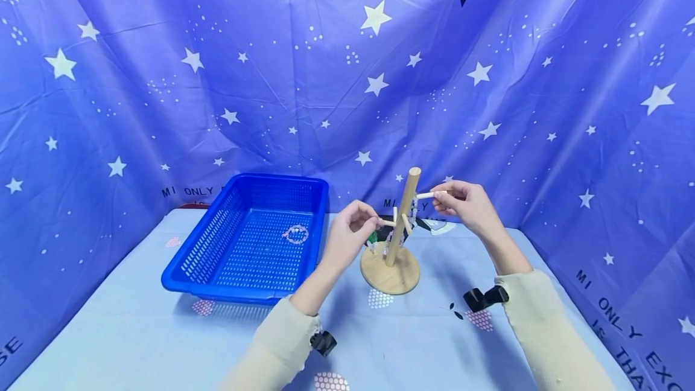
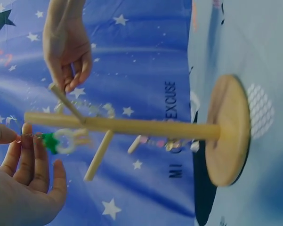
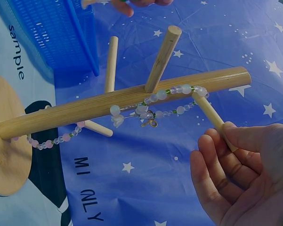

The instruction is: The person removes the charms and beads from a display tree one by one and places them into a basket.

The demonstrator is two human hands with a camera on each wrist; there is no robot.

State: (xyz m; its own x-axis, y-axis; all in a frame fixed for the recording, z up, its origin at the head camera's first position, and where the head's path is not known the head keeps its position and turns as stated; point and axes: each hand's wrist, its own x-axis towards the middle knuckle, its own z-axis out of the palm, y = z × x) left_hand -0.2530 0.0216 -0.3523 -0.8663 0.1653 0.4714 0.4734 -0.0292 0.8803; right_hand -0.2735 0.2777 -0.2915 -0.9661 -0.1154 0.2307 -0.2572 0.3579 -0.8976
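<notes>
A wooden stand (image 1: 402, 222) with a round base and side pegs stands upright on the table. My right hand (image 1: 468, 205) pinches the end of an upper peg (image 3: 212, 114) between thumb and forefinger. From that peg hangs a bracelet of pale and green beads (image 3: 161, 95). To the left of the post, my left hand (image 1: 350, 231) pinches the top of a dangling bracelet (image 2: 51, 142) with a green star-shaped piece and a whitish ring-like part below. A pink and clear beaded bracelet (image 3: 56, 141) hangs lower on the stand.
A blue perforated basket (image 1: 179, 279) is on the table left of the stand. Inside it lies a pinkish beaded bracelet (image 1: 297, 235). A blue star-patterned curtain (image 1: 304, 77) closes off the back and sides. The table is covered by a light blue cloth (image 1: 396, 343).
</notes>
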